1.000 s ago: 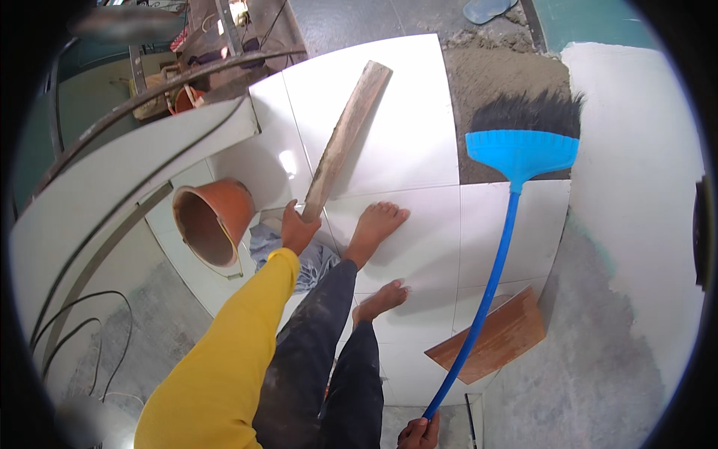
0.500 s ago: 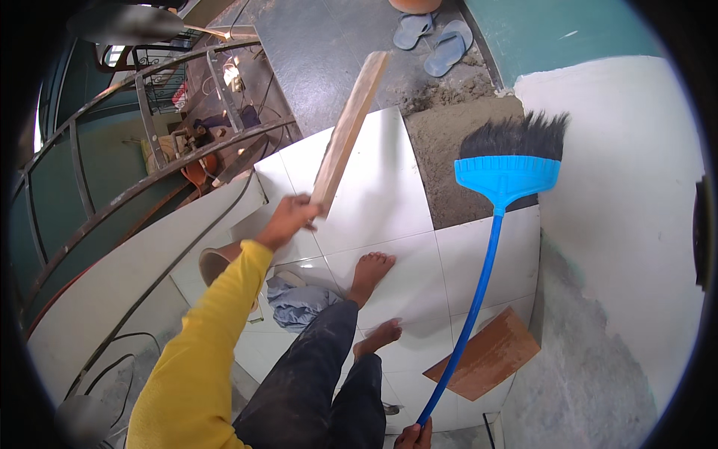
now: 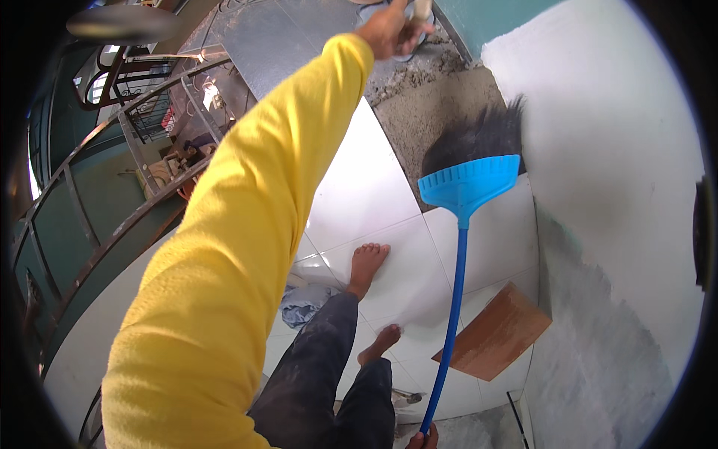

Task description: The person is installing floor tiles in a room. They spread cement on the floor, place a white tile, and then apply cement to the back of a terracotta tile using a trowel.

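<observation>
While a metal railing (image 3: pixel 139 156) slants along the left, a yellow sleeve (image 3: pixel 224 247) stretches up across the view, past a crumpled grey cloth (image 3: pixel 305 303) lying by the person's bare feet (image 3: pixel 368 269) on white floor tiles (image 3: pixel 366 179). At the sleeve's far end, near the top edge, the left hand (image 3: pixel 387 31) reaches out, half a second after it held a wooden plank over the tiles. Its fingers look partly curled, but blur and the picture's edge make their hold impossible to tell — a pale object (image 3: pixel 423 10) beside them may be the plank's end. With the plank no longer showing above the tiles, the blue broom (image 3: pixel 470 182) is the one tool plainly in hand. Its dark bristles, blurred and fanned, stand over a rough patch of grey mortar (image 3: pixel 426 112), just beside the white wall (image 3: pixel 591 112). Down at the lower edge, the right hand (image 3: pixel 424 440) has its fingers wrapped around the broom's handle. Farther right — between handle and wall — a brown rectangular panel (image 3: pixel 493 333) rests askew.
</observation>
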`<state>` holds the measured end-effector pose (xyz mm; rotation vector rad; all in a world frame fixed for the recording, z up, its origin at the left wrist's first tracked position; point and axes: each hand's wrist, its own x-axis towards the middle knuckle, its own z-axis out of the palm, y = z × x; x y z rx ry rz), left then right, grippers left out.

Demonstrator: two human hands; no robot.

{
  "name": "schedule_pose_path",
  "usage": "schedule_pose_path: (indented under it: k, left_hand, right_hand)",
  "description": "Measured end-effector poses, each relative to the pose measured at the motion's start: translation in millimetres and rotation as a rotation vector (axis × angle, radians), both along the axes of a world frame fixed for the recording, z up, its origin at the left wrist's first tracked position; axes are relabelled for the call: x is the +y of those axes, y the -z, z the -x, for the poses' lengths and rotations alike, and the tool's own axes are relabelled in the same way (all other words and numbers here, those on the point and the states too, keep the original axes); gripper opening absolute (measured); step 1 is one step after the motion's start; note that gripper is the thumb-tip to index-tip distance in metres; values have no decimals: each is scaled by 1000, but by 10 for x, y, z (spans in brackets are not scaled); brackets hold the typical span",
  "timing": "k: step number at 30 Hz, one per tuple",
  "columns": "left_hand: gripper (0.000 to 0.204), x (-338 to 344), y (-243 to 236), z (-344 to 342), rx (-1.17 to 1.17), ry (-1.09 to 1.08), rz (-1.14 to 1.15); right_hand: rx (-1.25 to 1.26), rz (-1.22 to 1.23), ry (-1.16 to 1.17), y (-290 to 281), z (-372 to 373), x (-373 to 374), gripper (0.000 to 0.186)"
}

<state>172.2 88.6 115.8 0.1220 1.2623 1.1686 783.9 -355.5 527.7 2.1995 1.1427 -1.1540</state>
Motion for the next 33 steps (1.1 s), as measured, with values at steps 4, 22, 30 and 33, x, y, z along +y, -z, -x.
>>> schedule_pose_path:
  k: [4, 22, 30, 33]
  left_hand:
    - [65, 36, -278, -71, 208, -110, -185]
    - [38, -7423, 259, -3458, 142, 125, 1045]
    - [42, -7354, -106, -3814, 146, -4, 1014]
    - [42, -7654, -87, -4192, 254, -22, 947]
  right_hand:
    - [-27, 26, -268, -238, -233, 5, 49]
    - [200, -14, -958, 1154, 482, 2765, 37]
    - [412, 39, -1101, 254, 75, 2203, 44]
    - [363, 276, -1275, 927, 903, 1599, 42]
